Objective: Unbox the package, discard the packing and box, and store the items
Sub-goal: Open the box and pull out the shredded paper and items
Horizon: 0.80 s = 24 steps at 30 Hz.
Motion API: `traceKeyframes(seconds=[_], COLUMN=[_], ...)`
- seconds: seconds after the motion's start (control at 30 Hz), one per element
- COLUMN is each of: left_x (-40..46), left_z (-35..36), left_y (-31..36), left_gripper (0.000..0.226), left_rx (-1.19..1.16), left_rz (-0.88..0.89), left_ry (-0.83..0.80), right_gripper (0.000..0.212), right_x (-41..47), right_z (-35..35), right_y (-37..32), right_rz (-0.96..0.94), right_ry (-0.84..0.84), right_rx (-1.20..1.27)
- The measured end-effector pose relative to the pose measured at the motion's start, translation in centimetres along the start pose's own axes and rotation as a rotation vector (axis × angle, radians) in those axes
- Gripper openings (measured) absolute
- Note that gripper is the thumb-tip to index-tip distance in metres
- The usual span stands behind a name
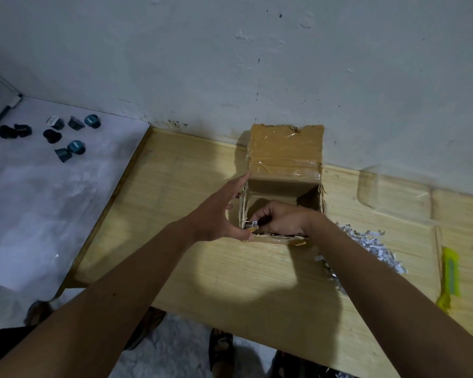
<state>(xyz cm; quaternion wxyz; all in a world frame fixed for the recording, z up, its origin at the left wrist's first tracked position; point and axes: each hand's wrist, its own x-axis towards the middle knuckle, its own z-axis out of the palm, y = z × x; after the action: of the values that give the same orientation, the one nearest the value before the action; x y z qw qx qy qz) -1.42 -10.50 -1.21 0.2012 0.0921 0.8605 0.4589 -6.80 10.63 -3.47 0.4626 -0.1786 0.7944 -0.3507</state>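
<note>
L hand braces box (fingers straight) — R hand inside, pinching shredded paper.

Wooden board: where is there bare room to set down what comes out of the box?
Bare wood lies left of the cardboard box, toward the board's left edge, and in front of it, toward you. The right side is crowded: shredded paper, then a yellow cutter.
</note>
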Motion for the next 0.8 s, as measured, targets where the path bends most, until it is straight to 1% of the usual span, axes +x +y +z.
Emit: traceKeyframes(seconds=[0.1, 0.27, 0.43, 0.5, 0.6, 0.7, 0.8], left_x=[0.0, 0.1, 0.0, 0.0, 0.0, 0.1, 0.5], left_z=[0.1, 0.1, 0.1, 0.0, 0.1, 0.0, -0.2], left_y=[0.0, -0.2, -0.3, -0.3, -0.3, -0.1, -0.4], left_gripper=[0.138, 0.137, 0.137, 0.136, 0.136, 0.138, 0.138], left_rx=[0.007, 0.012, 0.024, 0.018, 0.016, 0.024, 0.052], left_rz=[0.011, 0.025, 0.039, 0.047, 0.047, 0.054, 0.080], left_ry=[0.008, 0.018, 0.014, 0.012, 0.009, 0.015, 0.007], right_gripper=[0.017, 0.018, 0.014, 0.007, 0.015, 0.011, 0.010], right_x=[0.0, -0.3, -1.1, -2.0, -3.8, -6.4, -9.7], right_z=[0.1, 0.3, -0.1, -0.6, -1.5, -2.5, -3.5], right_y=[0.3, 0.2, 0.0, 0.0, -0.1, -0.8, -0.2], right_rz=[-0.038, -0.088, -0.086, -0.081, -0.077, -0.083, -0.128], right_ry=[0.006, 0.038, 0.069, 0.140, 0.284, 0.380, 0.462], right_rx=[0.065, 0.177, 0.116, 0.120, 0.203, 0.259, 0.335])
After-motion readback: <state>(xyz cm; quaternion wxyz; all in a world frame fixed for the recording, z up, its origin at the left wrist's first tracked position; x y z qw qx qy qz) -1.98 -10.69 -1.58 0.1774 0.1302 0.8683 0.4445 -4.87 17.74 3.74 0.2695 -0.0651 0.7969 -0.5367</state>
